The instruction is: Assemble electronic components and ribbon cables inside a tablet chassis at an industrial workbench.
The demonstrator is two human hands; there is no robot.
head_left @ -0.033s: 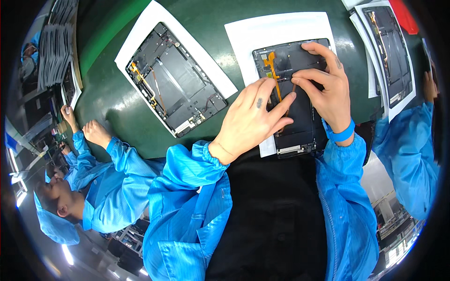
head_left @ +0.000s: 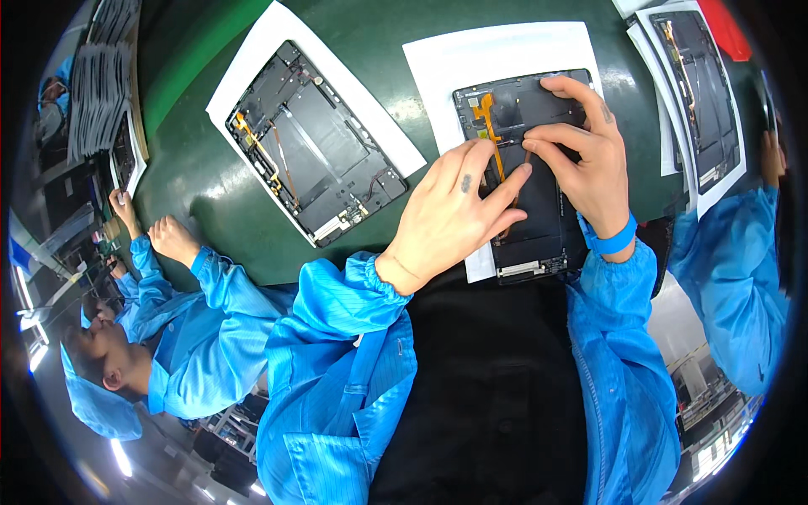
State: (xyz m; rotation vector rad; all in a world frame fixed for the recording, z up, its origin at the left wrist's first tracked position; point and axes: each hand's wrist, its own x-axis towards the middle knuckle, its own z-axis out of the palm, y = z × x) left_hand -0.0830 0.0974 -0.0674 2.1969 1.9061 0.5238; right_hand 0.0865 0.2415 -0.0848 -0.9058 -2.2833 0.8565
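An opened black tablet housing (head_left: 539,240) lies on a white sheet in front of me, an orange flex cable (head_left: 486,109) along its left part. My right hand (head_left: 589,147) is over its upper right area. Thumb and index finger are closed in a pinch at the end of a thin brown flex cable (head_left: 528,157). From the left, my left hand (head_left: 454,202) reaches onto the housing, fingers bent, tips close to the orange and brown cables. Whatever lies under these fingertips is hidden.
Left of me, another opened tablet housing (head_left: 316,151) rests on a white sheet (head_left: 387,139). A similar housing (head_left: 703,101) lies on stacked sheets at the right. A co-worker's hand (head_left: 174,241) is on the green table (head_left: 240,231) at the left, beside a thick stack (head_left: 101,101). Another blue sleeve (head_left: 728,269) shows at the right.
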